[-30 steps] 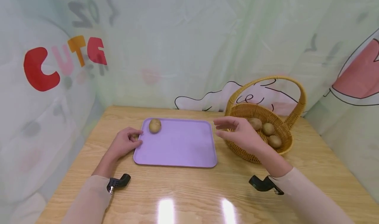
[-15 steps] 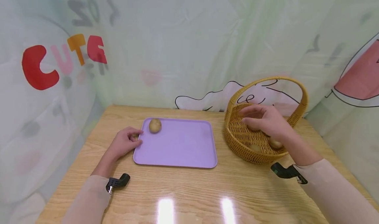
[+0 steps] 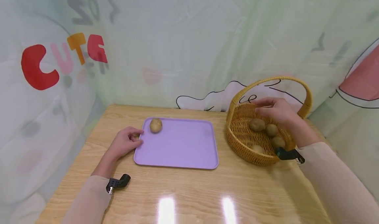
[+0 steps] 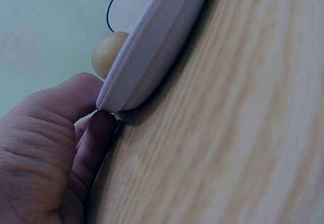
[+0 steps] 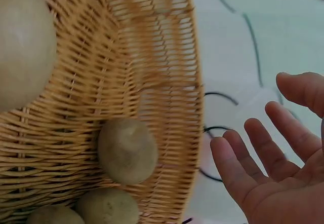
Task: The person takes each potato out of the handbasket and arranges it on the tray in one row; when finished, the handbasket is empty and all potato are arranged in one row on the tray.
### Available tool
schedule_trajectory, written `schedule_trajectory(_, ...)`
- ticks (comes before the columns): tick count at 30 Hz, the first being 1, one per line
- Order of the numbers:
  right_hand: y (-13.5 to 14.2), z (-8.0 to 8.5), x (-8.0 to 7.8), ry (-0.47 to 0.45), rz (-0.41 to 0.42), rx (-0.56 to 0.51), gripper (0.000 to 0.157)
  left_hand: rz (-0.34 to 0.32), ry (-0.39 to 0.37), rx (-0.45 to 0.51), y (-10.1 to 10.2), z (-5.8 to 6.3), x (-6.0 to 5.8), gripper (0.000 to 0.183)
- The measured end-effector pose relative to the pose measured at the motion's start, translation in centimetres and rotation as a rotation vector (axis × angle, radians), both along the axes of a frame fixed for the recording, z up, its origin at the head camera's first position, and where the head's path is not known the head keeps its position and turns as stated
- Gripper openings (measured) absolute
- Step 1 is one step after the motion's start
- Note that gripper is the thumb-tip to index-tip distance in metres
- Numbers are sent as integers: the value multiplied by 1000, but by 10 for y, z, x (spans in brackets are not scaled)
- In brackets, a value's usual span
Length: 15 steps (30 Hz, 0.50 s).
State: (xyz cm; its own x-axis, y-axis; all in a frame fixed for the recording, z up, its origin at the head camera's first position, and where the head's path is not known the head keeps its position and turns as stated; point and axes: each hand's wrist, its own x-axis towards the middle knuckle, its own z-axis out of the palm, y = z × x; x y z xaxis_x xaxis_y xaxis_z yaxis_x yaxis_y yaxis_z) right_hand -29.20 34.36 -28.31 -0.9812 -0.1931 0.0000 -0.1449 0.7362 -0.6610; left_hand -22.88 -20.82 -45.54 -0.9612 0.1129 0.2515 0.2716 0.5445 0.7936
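One potato (image 3: 155,125) on the tray (image 3: 183,146), four in the basket (image 3: 242,128)

Head view: the potato sits in the tray's far left corner. The right arm (image 3: 305,131) hides some of the basket. The wall cloth (image 3: 177,36) says "CUTE".

Left wrist view: the left hand (image 4: 40,148) pinches the tray's rim, and the tray's outer side shows.

Right wrist view: the right hand (image 5: 283,188) shows its palm, fingers wide, near the basket's rim
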Motion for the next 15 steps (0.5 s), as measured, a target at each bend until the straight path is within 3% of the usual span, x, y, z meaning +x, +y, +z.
schedule_trajectory(6, 8, -13, -14, -36, -5, 27, 55, -17, -2, -1, -1, -1, 6, 34)
schedule_trajectory(10, 12, -21, -24, -74, 13, 129, 57, -22, 24, 4, -2, 1, 8, 32)
schedule_trajectory(15, 20, -36, -34, -147, 53, 163, 49, -38, 29, 10, -1, 3, 10, 32)
